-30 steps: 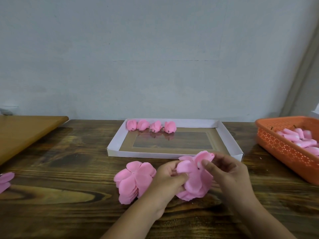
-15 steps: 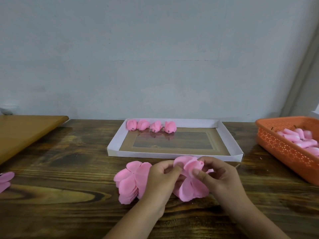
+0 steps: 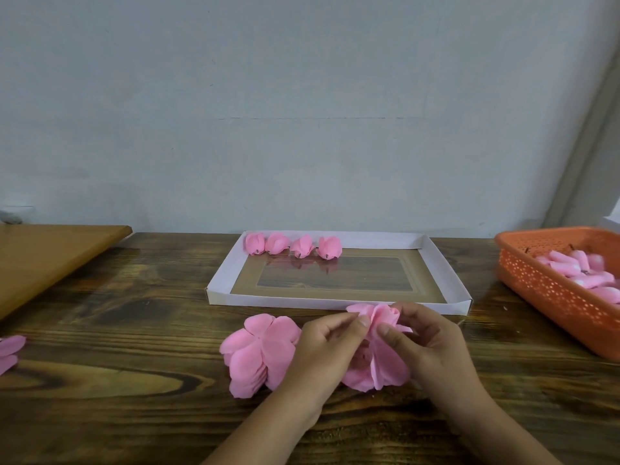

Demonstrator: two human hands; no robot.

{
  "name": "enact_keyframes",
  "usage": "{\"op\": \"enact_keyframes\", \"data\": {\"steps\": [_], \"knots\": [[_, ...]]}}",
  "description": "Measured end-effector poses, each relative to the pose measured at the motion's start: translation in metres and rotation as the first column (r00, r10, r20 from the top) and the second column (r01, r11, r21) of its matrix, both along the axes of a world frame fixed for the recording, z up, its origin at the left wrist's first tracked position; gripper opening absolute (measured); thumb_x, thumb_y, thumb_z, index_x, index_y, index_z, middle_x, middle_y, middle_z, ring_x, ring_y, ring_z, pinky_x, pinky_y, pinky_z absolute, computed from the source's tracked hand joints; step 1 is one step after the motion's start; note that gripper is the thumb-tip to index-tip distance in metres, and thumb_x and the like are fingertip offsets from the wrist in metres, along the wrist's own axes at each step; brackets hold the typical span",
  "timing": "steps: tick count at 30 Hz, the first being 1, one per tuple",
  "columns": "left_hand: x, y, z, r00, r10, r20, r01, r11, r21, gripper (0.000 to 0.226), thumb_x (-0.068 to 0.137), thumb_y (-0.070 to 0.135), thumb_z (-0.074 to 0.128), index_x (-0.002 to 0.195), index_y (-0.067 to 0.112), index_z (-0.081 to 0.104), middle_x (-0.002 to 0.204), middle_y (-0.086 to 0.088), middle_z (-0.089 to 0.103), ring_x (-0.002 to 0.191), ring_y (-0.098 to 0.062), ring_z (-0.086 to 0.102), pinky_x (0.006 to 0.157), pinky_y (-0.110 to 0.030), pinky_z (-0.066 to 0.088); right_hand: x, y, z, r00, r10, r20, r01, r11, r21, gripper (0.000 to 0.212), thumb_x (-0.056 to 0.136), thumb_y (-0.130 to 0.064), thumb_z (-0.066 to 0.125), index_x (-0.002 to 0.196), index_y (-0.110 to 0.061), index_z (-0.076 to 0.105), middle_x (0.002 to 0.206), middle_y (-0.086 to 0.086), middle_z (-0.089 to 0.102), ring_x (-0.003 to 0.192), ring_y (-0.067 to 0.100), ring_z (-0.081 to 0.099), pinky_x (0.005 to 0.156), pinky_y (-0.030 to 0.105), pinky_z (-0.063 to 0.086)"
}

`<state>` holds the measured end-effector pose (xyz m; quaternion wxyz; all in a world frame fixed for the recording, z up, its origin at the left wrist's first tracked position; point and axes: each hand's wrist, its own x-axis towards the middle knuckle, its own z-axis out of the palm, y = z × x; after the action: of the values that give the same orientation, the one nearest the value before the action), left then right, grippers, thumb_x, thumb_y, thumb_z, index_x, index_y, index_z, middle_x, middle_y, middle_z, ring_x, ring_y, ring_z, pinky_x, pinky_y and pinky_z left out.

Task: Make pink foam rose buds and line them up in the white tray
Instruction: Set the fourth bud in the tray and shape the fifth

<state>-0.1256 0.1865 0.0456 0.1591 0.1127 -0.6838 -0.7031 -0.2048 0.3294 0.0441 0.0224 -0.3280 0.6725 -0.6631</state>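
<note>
Both hands hold one pink foam petal piece (image 3: 382,364) just above the table, in front of the white tray (image 3: 221,280). My left hand (image 3: 322,350) pinches its left side and my right hand (image 3: 426,344) pinches folded petals at its top. Left of my hands lies a stack of flat pink petal sheets (image 3: 260,354). Several finished rose buds (image 3: 293,245) stand in a row along the tray's back left edge.
An orange perforated basket (image 3: 550,290) at the right holds several pink foam cores. A loose pink petal piece (image 3: 10,352) lies at the far left edge. A light wooden board (image 3: 50,253) sits at the back left. A grey wall rises behind the table.
The petal piece has been folded up tighter between my hands, with its upper petals gathered toward the centre. My hands have moved slightly closer together.
</note>
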Motion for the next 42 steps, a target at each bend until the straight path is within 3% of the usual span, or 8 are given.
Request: {"op": "enact_keyframes", "data": {"steps": [6, 10, 14, 20, 25, 30, 35, 42], "knots": [[-0.0025, -0.001, -0.0014, 0.999, -0.023, 0.031, 0.021, 0.998, 0.064, 0.027, 0.101, 0.015, 0.053, 0.098, 0.011, 0.079, 0.097, -0.017, 0.077, 0.095, -0.032, 0.075, 0.088, -0.048, 0.062, -0.0016, 0.0014, -0.0013, 0.999, -0.025, 0.02, 0.024, 1.0, 0.02, 0.021, 0.083, -0.004, 0.078, 0.084, -0.026, 0.076, 0.088, 0.001, 0.078, 0.082, 0.015, 0.074, 0.073, 0.028, 0.06], [-0.0019, -0.0003, -0.0027, 1.0, -0.017, 0.004, 0.017, 0.997, 0.069, 0.029, 0.1, 0.007, 0.058, 0.102, 0.023, 0.081, 0.097, -0.009, 0.079, 0.09, -0.023, 0.077, 0.08, -0.039, 0.064, -0.0014, 0.0007, -0.0013, 0.998, -0.026, 0.049, 0.026, 1.0, 0.008, 0.021, 0.079, -0.005, 0.081, 0.091, -0.021, 0.074, 0.089, 0.001, 0.077, 0.083, 0.015, 0.073, 0.074, 0.031, 0.06], [-0.0023, 0.0003, -0.0033, 1.0, 0.005, -0.018, -0.003, 0.996, 0.09, 0.029, 0.099, 0.008, 0.061, 0.099, 0.03, 0.082, 0.095, -0.006, 0.079, 0.084, -0.016, 0.075, 0.076, -0.037, 0.064, -0.0031, -0.0002, -0.0014, 0.985, -0.007, 0.175, 0.017, 0.998, -0.056, 0.042, 0.066, -0.023, 0.082, 0.107, -0.017, 0.073, 0.094, 0.005, 0.078, 0.089, 0.024, 0.074, 0.081, 0.043, 0.059], [-0.0005, 0.0005, -0.0006, 0.999, -0.012, -0.045, 0.015, 0.998, 0.053, 0.027, 0.097, 0.017, 0.068, 0.097, 0.041, 0.08, 0.1, 0.001, 0.079, 0.092, -0.015, 0.076, 0.072, -0.025, 0.059, -0.0033, 0.0026, 0.0008, 0.954, 0.175, 0.241, -0.158, 0.983, -0.088, 0.024, 0.073, -0.029, 0.081, 0.097, -0.025, 0.08, 0.093, 0.01, 0.078, 0.085, 0.03, 0.076, 0.069, 0.039, 0.062], [-0.0018, -0.0013, -0.0014, 0.997, -0.018, -0.069, 0.027, 0.991, 0.133, 0.017, 0.094, 0.026, 0.067, 0.105, 0.026, 0.08, 0.105, -0.013, 0.078, 0.103, -0.037, 0.073, 0.089, -0.054, 0.06, -0.0047, 0.0031, 0.0, 0.941, 0.164, 0.297, -0.138, 0.985, -0.104, 0.031, 0.072, -0.037, 0.086, 0.098, -0.02, 0.079, 0.097, 0.012, 0.077, 0.087, 0.032, 0.076, 0.067, 0.038, 0.06], [0.0037, 0.0021, 0.0023, 0.99, -0.052, -0.135, 0.045, 0.997, -0.06, 0.027, 0.09, 0.017, 0.077, 0.098, 0.043, 0.079, 0.106, 0.011, 0.078, 0.101, -0.008, 0.072, 0.08, -0.02, 0.058, -0.007, 0.004, 0.0006, 0.937, 0.172, 0.302, -0.135, 0.981, -0.14, 0.025, 0.077, -0.031, 0.081, 0.099, -0.019, 0.079, 0.099, 0.014, 0.077, 0.091, 0.035, 0.075, 0.075, 0.045, 0.063], [0.0009, 0.0033, -0.0012, 0.984, 0.03, -0.177, -0.056, 0.988, -0.141, 0.034, 0.087, 0.01, 0.08, 0.088, 0.044, 0.077, 0.098, 0.013, 0.078, 0.093, -0.01, 0.073, 0.077, -0.018, 0.058, -0.0065, 0.0025, -0.0008, 0.94, 0.167, 0.299, -0.134, 0.983, -0.125, 0.035, 0.071, -0.037, 0.084, 0.1, -0.019, 0.078, 0.101, 0.013, 0.077, 0.094, 0.034, 0.074, 0.075, 0.044, 0.062], [-0.0002, 0.0021, -0.0017, 0.99, 0.041, -0.135, -0.057, 0.991, -0.118, 0.026, 0.088, 0.015, 0.08, 0.093, 0.04, 0.075, 0.101, 0.016, 0.077, 0.094, -0.006, 0.073, 0.074, -0.018, 0.057, -0.0084, 0.0044, -0.0026, 0.912, 0.257, 0.32, -0.24, 0.966, -0.094, 0.03, 0.084, -0.032, 0.08, 0.111, -0.019, 0.077, 0.109, 0.013, 0.076, 0.102, 0.032, 0.073, 0.08, 0.042, 0.061]]}}
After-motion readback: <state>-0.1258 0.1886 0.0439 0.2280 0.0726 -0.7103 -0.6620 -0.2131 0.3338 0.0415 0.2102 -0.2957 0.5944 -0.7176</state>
